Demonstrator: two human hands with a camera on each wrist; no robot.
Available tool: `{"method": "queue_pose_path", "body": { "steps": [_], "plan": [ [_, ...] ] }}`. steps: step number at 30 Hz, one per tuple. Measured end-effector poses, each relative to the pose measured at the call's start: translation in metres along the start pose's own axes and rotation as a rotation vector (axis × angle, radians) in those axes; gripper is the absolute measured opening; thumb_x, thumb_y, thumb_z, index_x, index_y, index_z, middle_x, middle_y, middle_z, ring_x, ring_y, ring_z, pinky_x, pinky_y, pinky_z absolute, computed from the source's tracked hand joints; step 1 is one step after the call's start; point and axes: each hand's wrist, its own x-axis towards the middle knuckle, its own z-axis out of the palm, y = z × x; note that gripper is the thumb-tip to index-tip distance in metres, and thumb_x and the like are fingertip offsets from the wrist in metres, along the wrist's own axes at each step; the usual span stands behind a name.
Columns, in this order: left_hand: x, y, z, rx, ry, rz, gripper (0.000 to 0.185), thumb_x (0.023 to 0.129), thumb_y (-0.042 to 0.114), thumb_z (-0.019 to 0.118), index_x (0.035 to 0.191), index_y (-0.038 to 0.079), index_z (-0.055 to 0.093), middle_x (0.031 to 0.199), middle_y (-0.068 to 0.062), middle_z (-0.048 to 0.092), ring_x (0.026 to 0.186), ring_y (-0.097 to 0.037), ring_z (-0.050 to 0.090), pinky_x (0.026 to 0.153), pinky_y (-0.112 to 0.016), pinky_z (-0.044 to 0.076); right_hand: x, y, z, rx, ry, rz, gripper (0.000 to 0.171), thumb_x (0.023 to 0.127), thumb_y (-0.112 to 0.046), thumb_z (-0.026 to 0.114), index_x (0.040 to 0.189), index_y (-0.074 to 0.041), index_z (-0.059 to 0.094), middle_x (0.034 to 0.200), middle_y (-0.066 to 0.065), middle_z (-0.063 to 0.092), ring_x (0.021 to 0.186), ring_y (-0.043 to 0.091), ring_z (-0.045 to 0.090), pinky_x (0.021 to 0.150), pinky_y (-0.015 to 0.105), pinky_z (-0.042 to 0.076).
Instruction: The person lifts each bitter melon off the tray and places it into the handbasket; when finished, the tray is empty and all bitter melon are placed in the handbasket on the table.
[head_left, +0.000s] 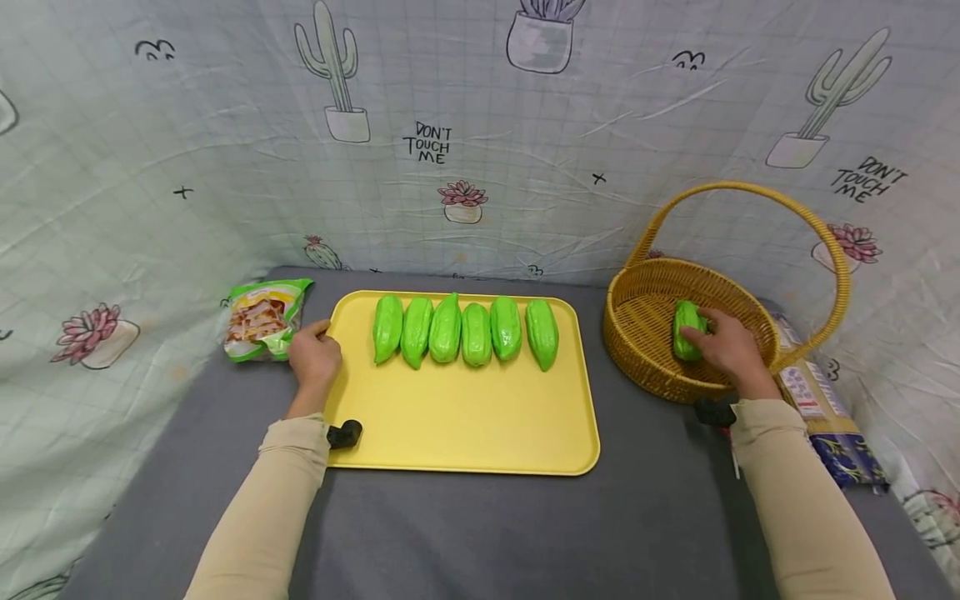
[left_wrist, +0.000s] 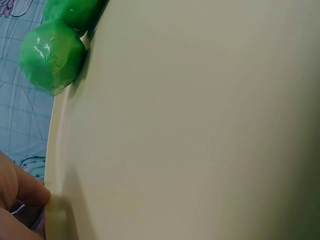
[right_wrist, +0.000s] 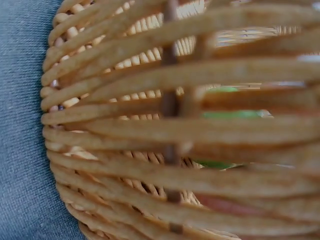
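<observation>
Grey table [head_left: 480, 533] with yellow tray [head_left: 465, 433], wicker basket [head_left: 645, 350], snack packet [head_left: 262, 319], and printed packet [head_left: 825, 417].

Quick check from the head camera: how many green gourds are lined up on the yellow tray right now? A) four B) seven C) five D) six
D: six green gourds lie side by side in a row on the yellow tray, while a seventh gourd is apart from them in the wicker basket under the right hand.
</observation>
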Motion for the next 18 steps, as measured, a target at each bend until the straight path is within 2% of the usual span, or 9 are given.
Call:
{"method": "queue_pose_path", "body": {
  "steps": [12, 18],
  "plan": [
    [-0.001, 0.001, 0.001, 0.003, 0.013, 0.013, 0.044, 0.1, -0.002, 0.038, 0.135, -0.003, 0.064, 0.136, -0.026, 0.064, 0.128, -0.045, 0.057, 0.107, -0.055, 0.049, -0.008, -0.005, 0.0, -0.091, 0.034, -0.055, 0.081, 0.108, -0.048, 0.041, 0.158, 0.01, 0.017, 0.153, 0.045, 0.029, 0.135, 0.065, 0.031, 0.111, 0.079, 0.021],
    [-0.001, 0.0, 0.001, 0.003, 0.018, 0.028, 0.044, 0.1, -0.002, 0.037, 0.135, -0.005, 0.064, 0.135, -0.027, 0.064, 0.127, -0.046, 0.057, 0.106, -0.056, 0.049, -0.013, -0.01, 0.002, -0.096, 0.11, -0.089, 0.076, 0.108, -0.045, 0.044, 0.156, 0.011, 0.025, 0.153, 0.042, 0.032, 0.133, 0.064, 0.034, 0.107, 0.076, 0.032]
  ]
}}
